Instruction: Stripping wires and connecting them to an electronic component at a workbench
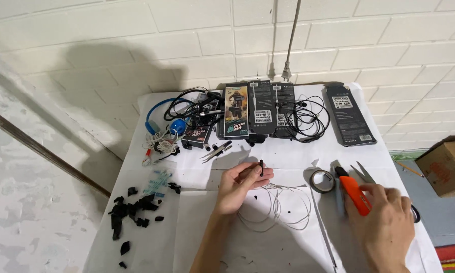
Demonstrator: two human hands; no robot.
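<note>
My left hand (240, 186) rests palm up at the table's middle and pinches a small black piece (261, 167) upright between its fingertips. A thin white cable (283, 207) loops on the cloth just right of that hand. My right hand (386, 225) lies at the lower right, its fingers closed on an orange utility knife (355, 193) that points away from me. A small roll of dark tape (322, 180) lies between the two hands, and scissors (363, 173) sit just behind the knife.
Several dark product boxes (260, 108) and one apart (348, 115) line the back of the white-covered table (197, 237). Blue headphones (161, 119), tangled black cables (308, 119), tweezers (216, 151) and black scraps (134, 210) lie left. A cardboard box (447, 167) stands right.
</note>
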